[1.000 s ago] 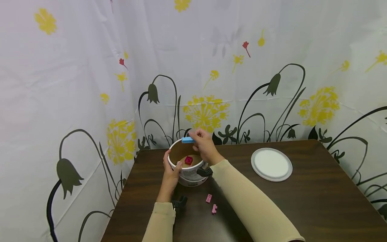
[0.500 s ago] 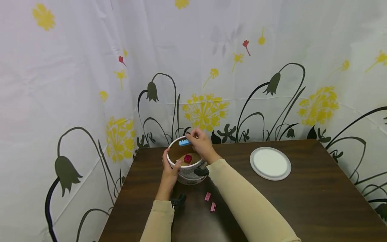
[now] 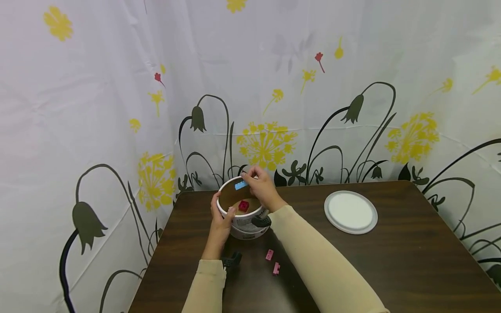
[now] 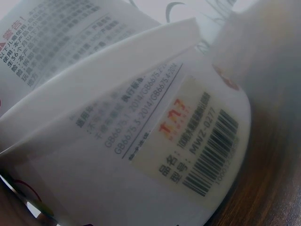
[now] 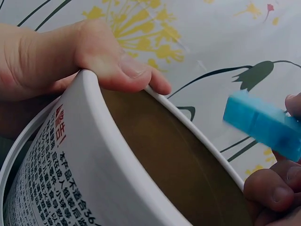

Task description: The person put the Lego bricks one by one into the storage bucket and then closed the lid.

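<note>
A white paper tub (image 3: 243, 224) with printed sides stands tilted on the table, a second white rim showing low around it. My left hand (image 3: 221, 221) grips its upper rim, thumb hooked over the edge in the right wrist view. Above the tub's opening, my right hand (image 3: 263, 188) pinches a light-blue toy brick (image 3: 240, 185), several studs long. That blue brick (image 5: 263, 125) is clear of the rim in the right wrist view. A dark-red brick (image 3: 243, 205) lies inside on the tub's bottom. The left wrist view holds mostly the tub's barcode label (image 4: 207, 150).
Two small pink bricks (image 3: 269, 254) lie on the dark wooden table (image 3: 313, 256) in front of the tub. A round white lid (image 3: 350, 211) lies flat to the right. Behind the table hangs a flower-print curtain (image 3: 258, 87).
The right hand has turned the blue brick from level to slanting and brought it slightly lower toward the tub's inside. The left hand keeps its grip on the tub.
</note>
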{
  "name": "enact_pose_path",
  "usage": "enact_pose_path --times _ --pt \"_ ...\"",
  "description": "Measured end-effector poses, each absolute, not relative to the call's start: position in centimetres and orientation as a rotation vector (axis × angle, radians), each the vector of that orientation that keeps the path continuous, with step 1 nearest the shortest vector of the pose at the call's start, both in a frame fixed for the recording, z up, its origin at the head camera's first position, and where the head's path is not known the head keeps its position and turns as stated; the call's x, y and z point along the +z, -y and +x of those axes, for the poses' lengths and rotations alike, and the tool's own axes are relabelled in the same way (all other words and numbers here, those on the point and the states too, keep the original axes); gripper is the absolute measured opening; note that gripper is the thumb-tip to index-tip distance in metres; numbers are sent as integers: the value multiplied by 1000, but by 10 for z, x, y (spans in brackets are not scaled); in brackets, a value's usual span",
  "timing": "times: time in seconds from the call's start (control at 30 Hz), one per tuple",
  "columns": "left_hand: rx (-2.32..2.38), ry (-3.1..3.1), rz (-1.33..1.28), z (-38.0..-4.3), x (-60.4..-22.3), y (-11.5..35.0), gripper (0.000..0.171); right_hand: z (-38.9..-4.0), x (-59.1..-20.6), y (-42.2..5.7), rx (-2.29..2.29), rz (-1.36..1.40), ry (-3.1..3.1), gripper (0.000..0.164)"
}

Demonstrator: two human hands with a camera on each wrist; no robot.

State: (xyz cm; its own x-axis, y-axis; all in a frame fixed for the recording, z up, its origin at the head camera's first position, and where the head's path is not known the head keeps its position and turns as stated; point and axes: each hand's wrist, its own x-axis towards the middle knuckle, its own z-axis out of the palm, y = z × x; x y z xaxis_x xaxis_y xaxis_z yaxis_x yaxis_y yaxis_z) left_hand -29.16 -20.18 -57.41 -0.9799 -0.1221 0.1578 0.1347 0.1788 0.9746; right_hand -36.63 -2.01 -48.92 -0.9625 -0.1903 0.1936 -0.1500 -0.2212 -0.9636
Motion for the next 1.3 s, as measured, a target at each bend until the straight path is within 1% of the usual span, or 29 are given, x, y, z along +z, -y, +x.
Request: enact_pose_path --times 0.2,0.47,0.83,1.07,1.3 --pt "-1911 2237 -25 -292 -574 202 84 -367 -488 20 -2402 -419 -1939 24" --pt "-1901 2250 -11 -293 -572 201 80 -368 -488 20 -2421 -453 -1940 25" --pt "-1908 2256 -2 -292 -574 202 82 -366 -491 19 -2460 -446 -1930 26" --pt "-1873 2242 -11 -292 -574 201 81 -362 -496 20 -2506 -449 -2196 24" --pt "-1909 2253 -28 -291 -574 203 80 -353 -499 20 -2381 -713 -2398 27"
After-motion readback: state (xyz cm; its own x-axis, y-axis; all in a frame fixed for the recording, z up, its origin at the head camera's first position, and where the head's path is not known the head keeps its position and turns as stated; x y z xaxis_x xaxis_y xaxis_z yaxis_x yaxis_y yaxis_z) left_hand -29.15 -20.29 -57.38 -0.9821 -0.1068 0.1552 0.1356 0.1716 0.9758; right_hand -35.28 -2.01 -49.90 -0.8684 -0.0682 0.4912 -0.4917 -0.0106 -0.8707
